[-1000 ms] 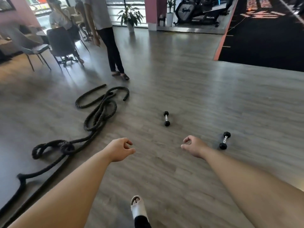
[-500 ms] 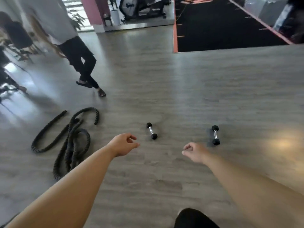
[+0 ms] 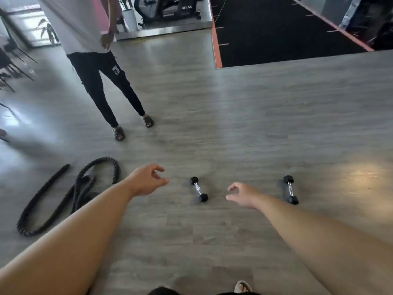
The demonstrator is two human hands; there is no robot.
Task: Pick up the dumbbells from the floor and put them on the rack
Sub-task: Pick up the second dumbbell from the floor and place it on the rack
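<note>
Both hands reach out empty over the grey wood-plank floor [image 3: 255,124], fingers loosely spread: left hand [image 3: 146,179] and right hand [image 3: 242,193] flank one black hex-ended, chrome-handled dumbbell [image 3: 199,189]; a second matching dumbbell [image 3: 290,189] lies right of it.

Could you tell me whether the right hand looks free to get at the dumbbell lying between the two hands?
Probably yes: the right hand is open and empty, with only bare floor between it and the dumbbell.
</note>
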